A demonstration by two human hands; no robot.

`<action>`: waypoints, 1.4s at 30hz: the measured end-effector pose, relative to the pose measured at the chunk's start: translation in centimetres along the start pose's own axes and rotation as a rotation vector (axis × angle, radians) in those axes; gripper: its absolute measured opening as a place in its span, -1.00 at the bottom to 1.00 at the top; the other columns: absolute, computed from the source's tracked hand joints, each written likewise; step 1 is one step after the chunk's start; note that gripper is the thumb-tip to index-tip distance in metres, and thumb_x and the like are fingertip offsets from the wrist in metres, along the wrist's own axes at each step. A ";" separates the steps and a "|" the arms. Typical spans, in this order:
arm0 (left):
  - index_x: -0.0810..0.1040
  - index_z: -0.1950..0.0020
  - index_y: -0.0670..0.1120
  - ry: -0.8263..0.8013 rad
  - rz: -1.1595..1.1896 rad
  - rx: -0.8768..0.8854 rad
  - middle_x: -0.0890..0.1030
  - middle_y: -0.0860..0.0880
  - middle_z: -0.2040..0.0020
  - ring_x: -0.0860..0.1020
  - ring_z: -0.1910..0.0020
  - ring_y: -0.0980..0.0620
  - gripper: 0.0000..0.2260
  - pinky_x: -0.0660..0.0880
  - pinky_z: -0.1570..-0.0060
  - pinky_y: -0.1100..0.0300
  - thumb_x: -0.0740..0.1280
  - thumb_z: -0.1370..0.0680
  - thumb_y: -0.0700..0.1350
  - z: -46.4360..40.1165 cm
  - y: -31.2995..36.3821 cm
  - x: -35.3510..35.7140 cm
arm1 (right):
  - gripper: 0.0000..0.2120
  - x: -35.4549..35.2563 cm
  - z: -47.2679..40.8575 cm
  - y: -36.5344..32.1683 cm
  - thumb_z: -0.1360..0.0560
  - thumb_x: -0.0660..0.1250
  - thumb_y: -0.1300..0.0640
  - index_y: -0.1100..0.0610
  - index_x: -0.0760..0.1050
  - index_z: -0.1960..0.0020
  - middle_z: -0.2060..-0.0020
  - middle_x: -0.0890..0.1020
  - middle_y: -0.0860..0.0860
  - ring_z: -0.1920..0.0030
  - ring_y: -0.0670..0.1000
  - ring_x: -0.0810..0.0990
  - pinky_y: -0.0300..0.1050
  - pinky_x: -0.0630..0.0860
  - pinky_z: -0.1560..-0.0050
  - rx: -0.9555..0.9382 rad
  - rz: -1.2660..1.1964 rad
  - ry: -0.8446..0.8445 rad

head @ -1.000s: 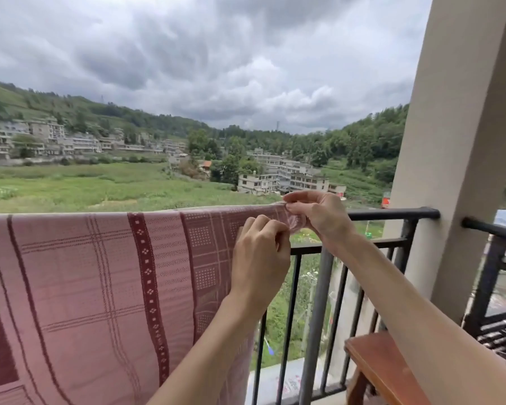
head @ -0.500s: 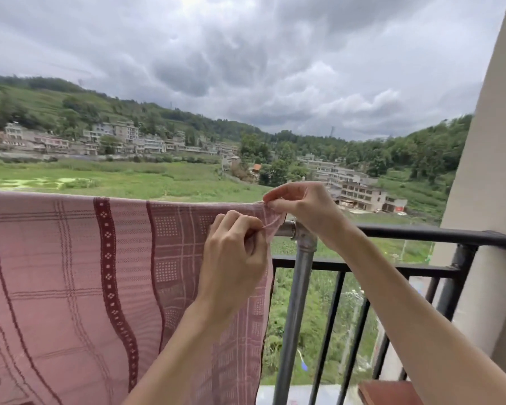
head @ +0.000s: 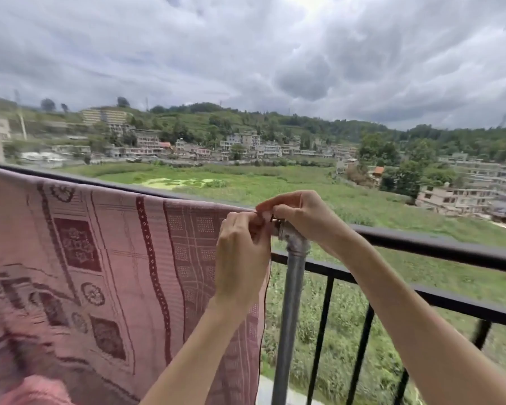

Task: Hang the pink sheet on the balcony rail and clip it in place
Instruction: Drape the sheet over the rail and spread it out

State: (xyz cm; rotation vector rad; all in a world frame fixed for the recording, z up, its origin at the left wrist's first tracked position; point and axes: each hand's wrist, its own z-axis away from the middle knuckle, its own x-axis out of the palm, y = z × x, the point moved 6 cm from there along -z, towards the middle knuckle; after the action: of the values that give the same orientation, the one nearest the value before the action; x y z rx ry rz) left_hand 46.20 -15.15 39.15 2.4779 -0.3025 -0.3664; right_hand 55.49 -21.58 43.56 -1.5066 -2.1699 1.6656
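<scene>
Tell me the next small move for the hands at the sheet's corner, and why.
Probably press the small dark clip down over the sheet and rail, then let go. The sheet already hangs over the rail, both hands meet at its top right corner beside the grey post, the left hand pinching the cloth and the right hand at the clip. Whether it has closed is unclear.

Beyond the balcony a green field (head: 275, 185) stretches to a cluster of houses (head: 246, 146) below wooded hills (head: 205, 118), all under a sky (head: 246, 54) of heavy grey clouds
</scene>
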 end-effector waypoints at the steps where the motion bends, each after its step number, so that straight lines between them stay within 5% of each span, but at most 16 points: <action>1: 0.52 0.03 -0.12 0.013 -0.020 -0.022 0.40 0.15 0.19 0.49 0.16 0.08 -0.87 0.51 0.16 0.24 0.31 -0.54 -0.07 0.1 0.3 0.0 | -0.68 0.0 -0.1 0.2 -0.52 0.22 0.34 0.01 0.63 0.18 0.09 0.69 0.16 -0.06 0.42 0.52 0.37 0.47 -0.06 -0.001 -0.014 -0.017; 4: 0.53 0.03 -0.12 0.048 -0.077 -0.098 0.45 0.08 0.16 0.50 0.17 0.09 -0.87 0.46 0.23 0.36 0.30 -0.54 -0.06 0.5 0.5 0.2 | -0.72 -0.3 -0.4 0.7 -0.51 0.22 0.35 0.08 0.65 0.14 0.13 0.70 0.10 -0.06 0.38 0.54 0.30 0.48 -0.10 -0.019 -0.097 -0.054; 7: 0.55 0.04 -0.11 0.055 -0.072 -0.221 0.56 -0.02 0.14 0.53 0.21 0.11 -0.91 0.43 0.30 0.42 0.29 -0.54 -0.11 -0.2 0.0 0.0 | -0.75 -0.4 -0.7 1.4 -0.50 0.21 0.38 0.16 0.64 0.08 0.15 0.69 0.03 0.03 0.09 0.65 -0.09 0.60 -0.04 -0.008 -0.225 -0.098; 14: 0.56 0.12 -0.07 0.018 0.002 -0.218 0.57 0.11 0.26 0.50 0.28 0.25 -0.93 0.40 0.35 0.52 0.29 -0.53 -0.14 -2.8 2.5 -1.8 | -0.73 1.0 -2.3 2.1 -0.44 0.38 0.31 0.22 0.53 -0.14 0.16 0.62 0.07 0.23 -0.02 0.61 -0.24 0.59 0.17 0.035 -0.295 -0.349; 17: 0.58 0.10 -0.09 -0.005 -0.005 -0.186 0.60 0.07 0.25 0.53 0.29 0.22 -0.93 0.42 0.32 0.47 0.30 -0.52 -0.14 -2.9 3.1 -2.1 | -0.82 1.3 -3.4 1.7 -0.46 0.38 0.21 0.32 0.57 0.01 0.24 0.60 0.13 0.28 0.03 0.56 -0.12 0.55 0.21 -0.042 -0.132 -0.268; 20: 0.59 0.11 -0.10 -0.046 -0.012 -0.145 0.62 0.03 0.24 0.55 0.28 0.16 -0.92 0.46 0.24 0.34 0.31 -0.52 -0.14 -2.6 3.9 -2.1 | -0.67 0.9 -4.4 2.5 -0.46 0.38 0.09 0.42 0.55 0.15 0.33 0.55 0.16 0.30 0.04 0.48 -0.11 0.40 0.29 -0.039 -0.060 -0.186; 27: 0.56 0.17 -0.08 -0.212 -0.181 -0.089 0.58 0.04 0.30 0.50 0.32 0.13 -0.93 0.43 0.27 0.33 0.32 -0.51 -0.15 -0.7 4.0 -0.7 | -0.81 -3.3 -2.1 7.9 -0.47 0.37 0.25 0.29 0.61 -0.06 0.11 0.67 0.12 0.17 -0.01 0.57 -0.29 0.45 0.22 0.028 -0.088 0.063; 32: 0.54 0.22 -0.08 -0.183 -0.109 -0.048 0.56 0.06 0.31 0.47 0.37 0.23 -0.93 0.39 0.35 0.43 0.32 -0.47 -0.20 0.5 4.8 -0.5 | -0.77 -6.1 0.2 5.6 -0.51 0.30 0.28 0.33 0.55 -0.14 0.07 0.63 0.05 0.03 0.20 0.63 0.06 0.57 -0.05 -0.107 -0.167 0.250; 34: 0.53 0.23 -0.05 -0.214 -0.110 -0.028 0.55 0.08 0.30 0.47 0.36 0.24 -0.92 0.38 0.33 0.44 0.33 -0.46 -0.20 1.3 5.1 -0.5 | -0.79 -7.5 0.8 4.8 -0.51 0.30 0.30 0.31 0.57 -0.12 0.10 0.62 0.01 0.11 0.09 0.65 -0.08 0.60 0.02 -0.169 -0.185 0.316; 37: 0.49 0.25 -0.02 -0.342 -0.185 -0.026 0.52 0.14 0.29 0.46 0.33 0.27 -0.89 0.36 0.28 0.49 0.33 -0.46 -0.18 3.5 4.6 0.8 | -0.78 -7.7 2.1 5.8 -0.51 0.29 0.32 0.30 0.57 -0.13 0.06 0.61 -0.01 0.17 -0.09 0.59 -0.41 0.54 0.14 -0.168 -0.169 0.308; 42: 0.50 0.11 -0.02 -0.503 -0.255 -0.034 0.51 0.11 0.15 0.47 0.16 0.25 -0.96 0.34 0.10 0.52 0.30 -0.52 -0.15 6.7 2.6 3.1 | -0.75 -4.8 4.4 9.8 -0.52 0.31 0.21 0.27 0.56 -0.16 -0.03 0.65 0.13 0.05 -0.02 0.60 -0.13 0.54 -0.02 -0.017 -0.163 0.176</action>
State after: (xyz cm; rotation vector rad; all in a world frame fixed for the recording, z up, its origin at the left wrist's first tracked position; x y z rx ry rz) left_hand 46.54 -21.73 34.92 2.3631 -0.1765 -1.0968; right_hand 62.24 -28.42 36.69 -1.3796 -2.1543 1.4116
